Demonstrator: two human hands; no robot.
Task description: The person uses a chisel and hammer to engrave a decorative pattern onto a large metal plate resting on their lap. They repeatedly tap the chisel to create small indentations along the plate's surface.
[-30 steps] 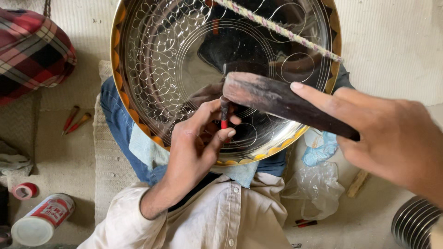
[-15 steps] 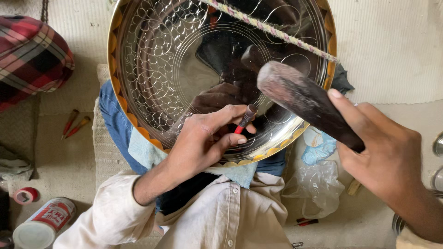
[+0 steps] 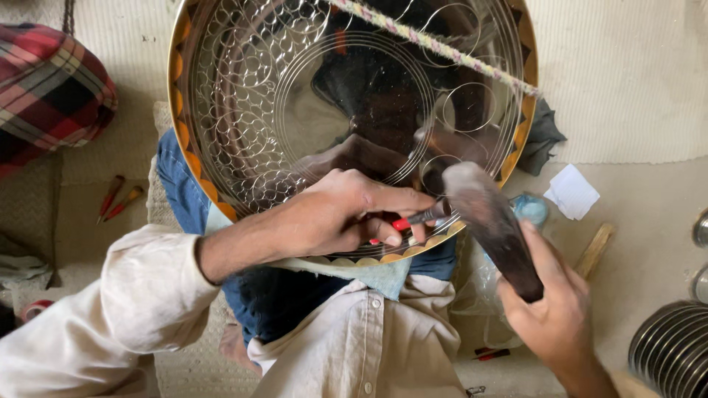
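A large round shiny metal tray (image 3: 243, 110) with engraved circle patterns and a gold scalloped rim rests on my lap. My left hand (image 3: 346, 214) is closed on a thin metal chisel with a red grip (image 3: 417, 218), its tip against the tray's lower right rim. In my right hand (image 3: 549, 309) is a dark wooden mallet (image 3: 490, 221), whose head is at the chisel's end. A twisted cord (image 3: 435, 46) runs across the top of the tray.
Two red-handled tools (image 3: 116, 199) lie on the mat to the left, near a plaid cushion (image 3: 48, 88). A white paper scrap (image 3: 571, 191), a wooden stick (image 3: 594, 250) and stacked metal plates (image 3: 671, 357) are at the right. A dark cloth (image 3: 542, 136) lies by the tray's edge.
The mallet has swung down from above the tray's middle to the chisel's end at the lower right rim. My left hand has shifted right along the rim with the chisel.
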